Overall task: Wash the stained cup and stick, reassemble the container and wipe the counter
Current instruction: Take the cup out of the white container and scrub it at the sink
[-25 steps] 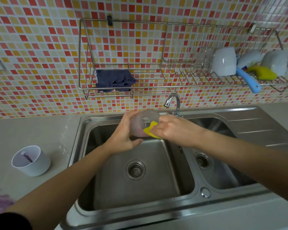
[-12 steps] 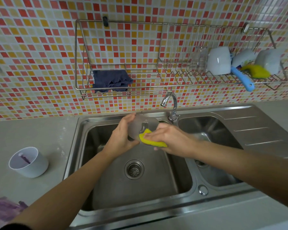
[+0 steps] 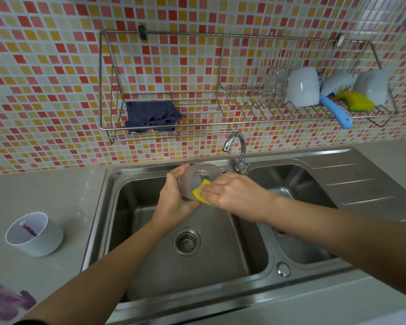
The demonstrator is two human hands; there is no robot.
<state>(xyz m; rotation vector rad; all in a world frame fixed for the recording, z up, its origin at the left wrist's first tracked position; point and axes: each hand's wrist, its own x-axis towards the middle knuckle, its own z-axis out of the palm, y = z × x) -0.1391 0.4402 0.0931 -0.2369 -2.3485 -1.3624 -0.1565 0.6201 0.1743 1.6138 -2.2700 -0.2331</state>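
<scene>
Both hands stay over the steel sink: left hand fingers clasp the frosted translucent plastic cup, right hand fingers press the yellow sponge, now shifted against its wall (scrubbing continues; rinsing remains).

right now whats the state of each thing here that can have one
clear cup: held on its side over the left basin by the left hand
yellow sponge: pressed to the cup by the right hand
tap: no water seen running
white container: upright on the counter, purple-stained stick inside
blue cloth: lying in the wall rack
counter: purple stain near the front left
</scene>
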